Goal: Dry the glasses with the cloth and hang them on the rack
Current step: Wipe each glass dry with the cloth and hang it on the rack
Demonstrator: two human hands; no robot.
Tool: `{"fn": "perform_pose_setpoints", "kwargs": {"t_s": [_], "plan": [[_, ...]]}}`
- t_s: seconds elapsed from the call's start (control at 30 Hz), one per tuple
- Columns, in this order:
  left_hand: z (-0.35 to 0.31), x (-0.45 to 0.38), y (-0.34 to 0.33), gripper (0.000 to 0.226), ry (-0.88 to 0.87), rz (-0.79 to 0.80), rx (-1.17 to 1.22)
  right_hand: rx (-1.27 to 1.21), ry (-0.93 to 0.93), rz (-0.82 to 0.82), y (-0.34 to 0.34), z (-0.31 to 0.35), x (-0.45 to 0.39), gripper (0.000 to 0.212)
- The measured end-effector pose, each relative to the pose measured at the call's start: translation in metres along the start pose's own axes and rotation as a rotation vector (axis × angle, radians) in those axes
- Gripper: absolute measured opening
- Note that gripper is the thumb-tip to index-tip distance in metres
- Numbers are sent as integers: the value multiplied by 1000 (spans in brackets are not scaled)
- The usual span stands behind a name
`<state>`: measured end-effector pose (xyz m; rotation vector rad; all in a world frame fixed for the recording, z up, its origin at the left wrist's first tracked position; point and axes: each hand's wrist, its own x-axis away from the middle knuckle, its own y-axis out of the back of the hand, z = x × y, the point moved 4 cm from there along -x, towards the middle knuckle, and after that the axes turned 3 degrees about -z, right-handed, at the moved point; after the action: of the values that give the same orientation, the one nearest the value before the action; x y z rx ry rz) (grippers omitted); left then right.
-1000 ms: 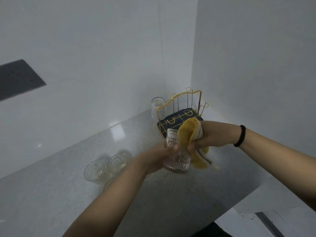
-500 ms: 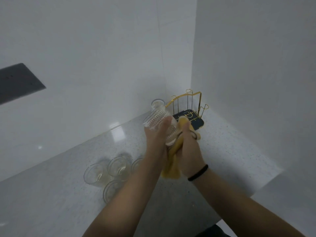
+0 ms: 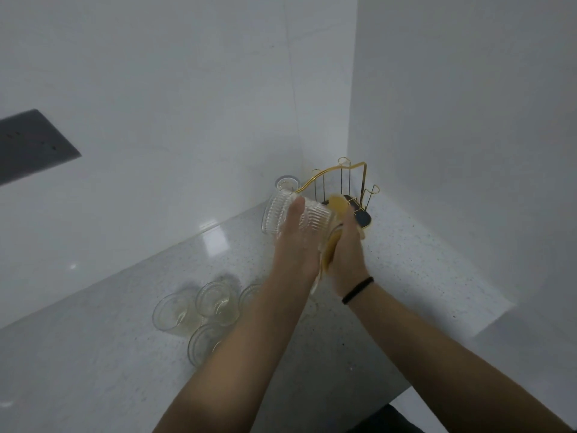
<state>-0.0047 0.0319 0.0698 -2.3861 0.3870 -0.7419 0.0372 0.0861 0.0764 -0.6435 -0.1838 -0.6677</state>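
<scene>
Head view: the left hand [image 3: 293, 245] grips a ribbed glass [image 3: 296, 218] lying tilted on its side in the air, thumb laid over its wall. The right hand [image 3: 346, 248] clutches the yellow cloth [image 3: 335, 210] bunched against the glass's right end; whether that end is the mouth or the base is hard to tell. The glass hangs above the bench [image 3: 406, 260], just in front of the gold wire rack [image 3: 346, 179] in the corner.

Judged from here, the main risk is the wet ribbed wall sliding under the thumb if the cloth hand pushes or twists too hard; a fall would land on the stone bench or among the waiting glasses [image 3: 199, 310] clustered below the left forearm. A swing toward the rack could also knock the inverted glass [image 3: 287, 184] at its left side.

Around: two white walls close the corner, leaving little room behind the rack. The rack's upright prongs and the dark tray [image 3: 363, 217] under it sit partly hidden behind both hands. A dark panel [image 3: 28, 145] is on the left wall.
</scene>
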Motion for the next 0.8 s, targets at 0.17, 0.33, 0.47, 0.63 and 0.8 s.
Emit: {"fn": "perform_pose_setpoints", "kwargs": {"t_s": [0.17, 0.33, 0.47, 0.63, 0.8], "plan": [[-4, -3, -3, 88, -101, -160, -144, 132, 50, 136, 0, -27, 22, 40], [-11, -10, -3, 103, -112, -168, -181, 121, 31, 161, -7, -1, 9, 51], [0, 0, 2, 80, -77, -190, -54, 10, -110, 106, -4, 3, 5, 81], [-2, -3, 7, 60, -5, -158, 9, 67, -142, 110, -9, 2, 13, 77], [0, 7, -1, 45, 46, -89, 60, -8, -207, 122, -12, 14, 8, 87]]}}
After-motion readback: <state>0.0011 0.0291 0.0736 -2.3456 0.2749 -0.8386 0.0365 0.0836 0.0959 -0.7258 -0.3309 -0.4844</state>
